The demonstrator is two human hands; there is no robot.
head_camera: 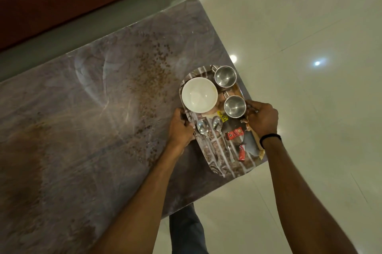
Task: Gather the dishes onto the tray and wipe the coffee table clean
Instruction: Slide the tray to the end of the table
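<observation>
Tray (246, 166), oval, patterned: one round white bowl (199, 95), two steel cups (225, 76) (235, 106), two steel spoons (201, 126) (217, 122). Rim gripped by left hand (179, 127) and right hand (262, 118).

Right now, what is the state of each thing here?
Tray: at the table corner.
Bowl: upright, empty.
Far cup: upright, empty.
Near cup: upright, empty.
Spoons: lying flat on tray.
Table: spotted with brown crumbs.
Left hand: grips tray edge.
Right hand: grips tray edge.
</observation>
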